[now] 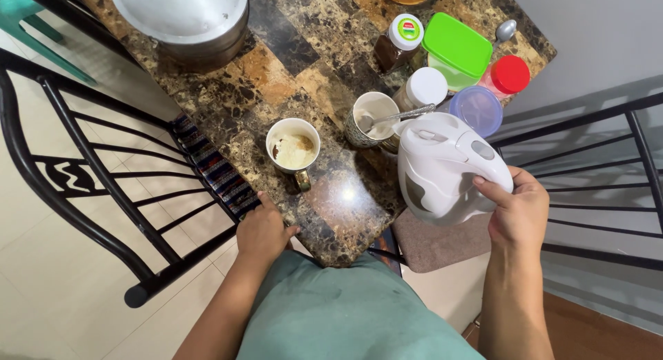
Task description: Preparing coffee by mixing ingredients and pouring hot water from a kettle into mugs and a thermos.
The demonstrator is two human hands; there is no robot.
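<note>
Fingers of our right hand wrap the white kettle handle past the counter edge; left hand fingers curl loosely, w/ nothing held, on the near edge by the mug.

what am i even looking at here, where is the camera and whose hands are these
The one picture comes from a camera worn on a person's head, looking down, so both arms are that person's own. No machine is involved. The right hand holds a white electric kettle by its handle, beside the edge of a brown marble-patterned table. The left hand rests on the near table edge. On the table stand a mug with a light drink, a second mug with a spoon in it, several jars and lidded containers, and a large metal pot. Black metal chairs stand on either side.
</note>
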